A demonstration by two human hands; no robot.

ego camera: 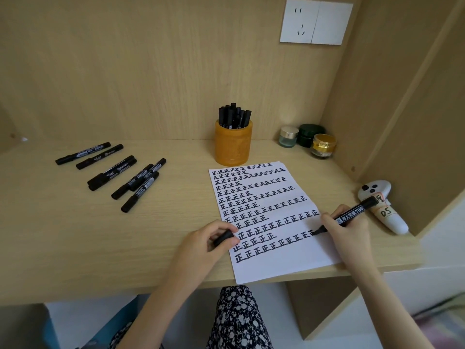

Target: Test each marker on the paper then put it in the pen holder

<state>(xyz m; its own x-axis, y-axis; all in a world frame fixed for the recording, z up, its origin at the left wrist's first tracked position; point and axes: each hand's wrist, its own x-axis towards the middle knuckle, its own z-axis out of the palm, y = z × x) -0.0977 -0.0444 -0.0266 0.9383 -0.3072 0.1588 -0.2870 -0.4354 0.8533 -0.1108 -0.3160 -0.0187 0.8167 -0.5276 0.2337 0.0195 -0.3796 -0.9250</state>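
Note:
My right hand (348, 230) grips a black marker (352, 213) with its tip pressed on the white paper (281, 268), at the right end of a row of black characters. My left hand (208, 241) holds the marker's black cap (223, 238) and rests on the paper's left edge. An orange pen holder (233, 144) stands behind the paper with several black markers (234, 117) upright in it. Several more capped black markers (114, 172) lie loose on the desk to the left.
Three small jars (308, 141) stand in the back right corner. A white controller with handwritten labels (385, 207) lies at the right by the side panel. A wall socket (315, 21) is on the back panel. The desk's front edge (151, 289) runs just under my forearms.

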